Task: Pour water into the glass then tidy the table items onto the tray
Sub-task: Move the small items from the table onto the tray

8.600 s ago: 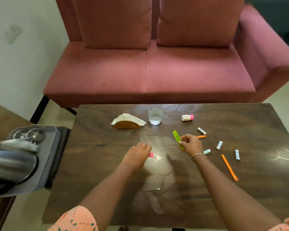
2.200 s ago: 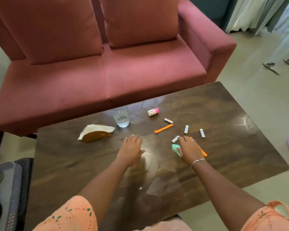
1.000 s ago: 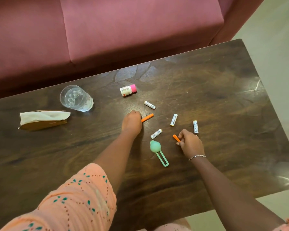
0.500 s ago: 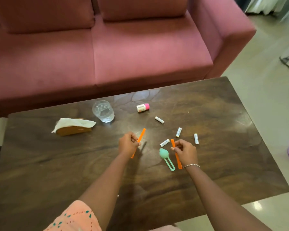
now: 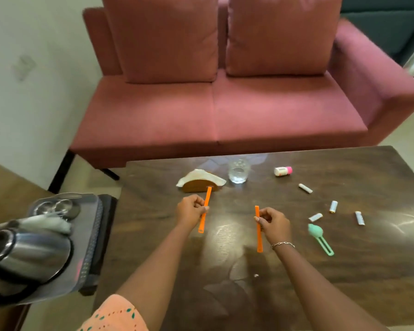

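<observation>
— Held how?
— One orange strip (image 5: 208, 197) is pinched by the left hand (image 5: 191, 211), a second strip (image 5: 259, 240) by the right hand (image 5: 274, 224), nearer than the glass (image 5: 238, 172).
— Next?
— Both are best laid flat on the tray (image 5: 91, 225), far left of the glass.

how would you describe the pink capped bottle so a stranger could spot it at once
Look at the dark wooden table in front of the red sofa. Near its far edge, right of the glass, a small white bottle lies on its side. Its bright pink cap sets it apart from the thinner white tubes nearer the person.
</observation>
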The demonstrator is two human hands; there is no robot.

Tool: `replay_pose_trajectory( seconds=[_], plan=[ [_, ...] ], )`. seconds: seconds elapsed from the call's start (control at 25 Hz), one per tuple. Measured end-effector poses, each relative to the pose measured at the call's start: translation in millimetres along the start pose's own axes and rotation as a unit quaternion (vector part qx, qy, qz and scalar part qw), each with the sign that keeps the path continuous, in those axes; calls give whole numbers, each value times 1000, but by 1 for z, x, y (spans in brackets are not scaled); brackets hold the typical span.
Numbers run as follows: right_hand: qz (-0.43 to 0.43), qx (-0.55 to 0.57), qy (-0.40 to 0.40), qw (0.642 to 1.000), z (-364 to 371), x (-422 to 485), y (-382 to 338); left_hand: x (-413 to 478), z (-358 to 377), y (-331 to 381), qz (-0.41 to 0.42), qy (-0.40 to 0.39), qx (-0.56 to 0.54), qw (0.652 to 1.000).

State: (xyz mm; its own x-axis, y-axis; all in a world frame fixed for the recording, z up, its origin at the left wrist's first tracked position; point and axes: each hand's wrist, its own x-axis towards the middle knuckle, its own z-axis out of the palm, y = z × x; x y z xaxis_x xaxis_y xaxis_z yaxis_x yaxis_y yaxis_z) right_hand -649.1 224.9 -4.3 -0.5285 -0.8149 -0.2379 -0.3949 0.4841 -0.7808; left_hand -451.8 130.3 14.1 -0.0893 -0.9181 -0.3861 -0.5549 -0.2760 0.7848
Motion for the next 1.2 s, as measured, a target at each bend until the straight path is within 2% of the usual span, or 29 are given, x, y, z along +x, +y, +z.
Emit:
replay_pose_trajectory(
  seconds=[0.36, 0.6, 0.88, 1.2],
  plan=[
    [-48, 43, -112, 992, 156, -60, -108, -19, -203, -115, -38, 76, 19, 996],
    [-57, 78, -210, 973, 239, -75, -150, -17, -284, -194, -109, 139, 86, 981],
    [-32, 89, -262, 961, 313, -71, -156, 20, -289, -268, -178, 117, 176, 961],
    [15, 94, -287, 953, 338, -64, -133, 40, -251, -334, -250, 104, 283, 920]
  ],
)
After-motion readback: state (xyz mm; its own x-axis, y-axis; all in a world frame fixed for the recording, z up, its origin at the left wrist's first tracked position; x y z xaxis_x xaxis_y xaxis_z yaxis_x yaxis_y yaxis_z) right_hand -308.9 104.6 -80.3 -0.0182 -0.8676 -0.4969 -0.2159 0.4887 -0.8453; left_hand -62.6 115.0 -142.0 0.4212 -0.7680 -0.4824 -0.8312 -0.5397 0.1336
